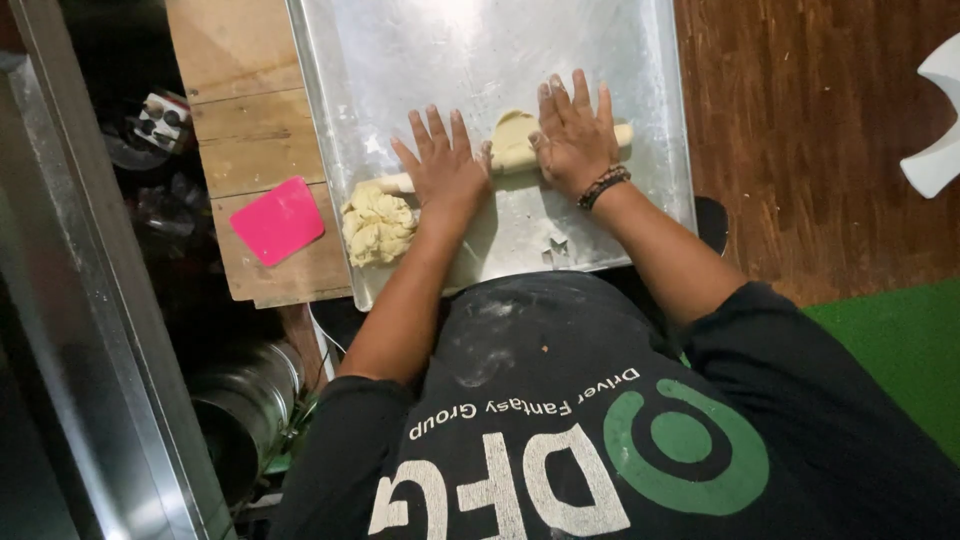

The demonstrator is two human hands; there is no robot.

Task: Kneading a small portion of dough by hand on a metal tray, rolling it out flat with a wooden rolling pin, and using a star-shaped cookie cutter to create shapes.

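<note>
Dough (512,140), soft and pliable by its look, lies on the floured metal tray (640,60) under a stiff wooden rolling pin (395,183), best pressed near its ends, where left hand (443,168) and right hand (573,135) rest flat, fingers spread.

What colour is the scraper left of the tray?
Pink scraper, on the wooden board; head view.

Overhead light glares white off my metal tray (640,60); left side falls dark, edges bend slightly, focus stays sharp.
</note>
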